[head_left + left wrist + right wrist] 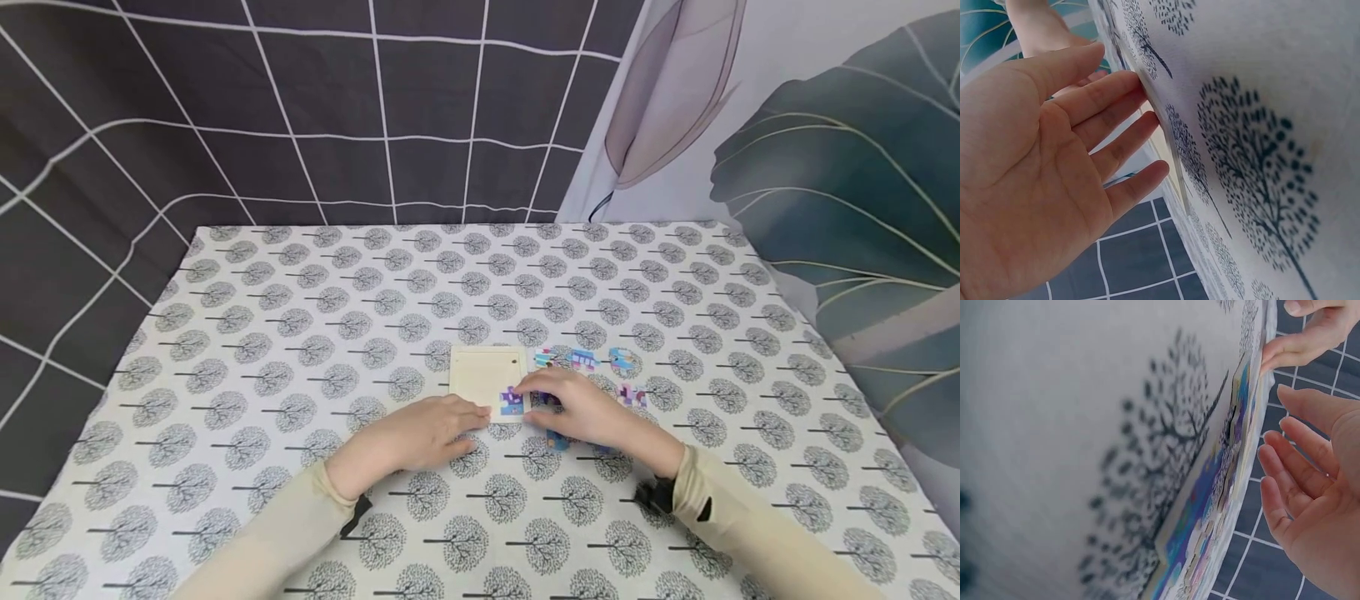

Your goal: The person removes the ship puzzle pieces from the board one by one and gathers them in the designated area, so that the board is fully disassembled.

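A square cream puzzle tray (472,375) lies flat on the patterned cloth, with joined purple and blue jigsaw pieces (512,403) in its lower right corner. My left hand (423,433) rests its fingertips at the tray's lower left edge; in the left wrist view its fingers (1116,156) are spread and nearly straight. The right hand (581,408) reaches over the tray's right edge, fingertips at the joined pieces. Its fingers (1297,465) are loosely bent in the right wrist view, with nothing pinched between them. This hand partly hides loose pieces beneath it.
Several loose jigsaw pieces lie right of the tray, among them a purple and blue piece (584,359), a blue piece (621,358) and a pink one (632,395). Another blue piece (557,440) sits below the right hand. A dark gridded curtain (315,100) hangs behind the table.
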Action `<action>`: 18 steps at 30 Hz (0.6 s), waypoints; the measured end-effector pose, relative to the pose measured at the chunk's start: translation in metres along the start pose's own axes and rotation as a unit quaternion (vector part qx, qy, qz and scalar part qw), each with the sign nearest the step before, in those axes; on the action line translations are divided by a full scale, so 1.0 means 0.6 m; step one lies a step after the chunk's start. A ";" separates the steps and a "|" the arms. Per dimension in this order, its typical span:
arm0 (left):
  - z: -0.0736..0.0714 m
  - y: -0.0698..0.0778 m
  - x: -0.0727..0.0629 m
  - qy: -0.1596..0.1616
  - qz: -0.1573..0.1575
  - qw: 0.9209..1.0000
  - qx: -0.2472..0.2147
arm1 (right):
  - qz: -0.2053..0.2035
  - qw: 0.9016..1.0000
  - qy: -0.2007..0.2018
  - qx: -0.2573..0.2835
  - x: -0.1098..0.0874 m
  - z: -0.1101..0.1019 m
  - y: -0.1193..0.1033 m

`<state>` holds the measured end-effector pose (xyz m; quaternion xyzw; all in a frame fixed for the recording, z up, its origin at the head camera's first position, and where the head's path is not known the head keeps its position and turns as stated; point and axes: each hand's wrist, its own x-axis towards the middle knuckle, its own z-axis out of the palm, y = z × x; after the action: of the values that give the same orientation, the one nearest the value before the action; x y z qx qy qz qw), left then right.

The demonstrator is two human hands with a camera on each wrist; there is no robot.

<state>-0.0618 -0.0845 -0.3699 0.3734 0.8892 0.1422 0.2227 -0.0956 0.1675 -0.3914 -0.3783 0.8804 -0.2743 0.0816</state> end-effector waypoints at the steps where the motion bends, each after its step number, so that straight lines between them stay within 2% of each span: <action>1: 0.000 0.000 0.000 0.000 0.000 1.000 0.001 | 0.002 1.000 -0.004 -0.001 0.002 0.000 0.000; 6: 0.000 0.000 0.001 0.001 0.002 1.000 0.000 | 0.008 0.999 -0.030 -0.009 0.013 0.003 0.002; 10: 0.002 0.000 0.003 -0.003 0.003 1.000 -0.001 | -0.004 0.999 -0.046 -0.010 0.018 0.005 0.002; 15: 0.002 -0.001 0.002 0.000 0.008 1.000 0.009 | -0.020 0.999 -0.045 -0.015 0.026 0.008 0.002; 18: 0.000 -0.003 0.000 0.003 0.007 1.000 0.011 | -0.012 0.999 -0.044 -0.018 0.035 0.008 -0.001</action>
<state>-0.0628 -0.0858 -0.3708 0.3815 0.8888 0.1355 0.2147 -0.1083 0.1498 -0.3938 -0.4017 0.8763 -0.2420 0.1104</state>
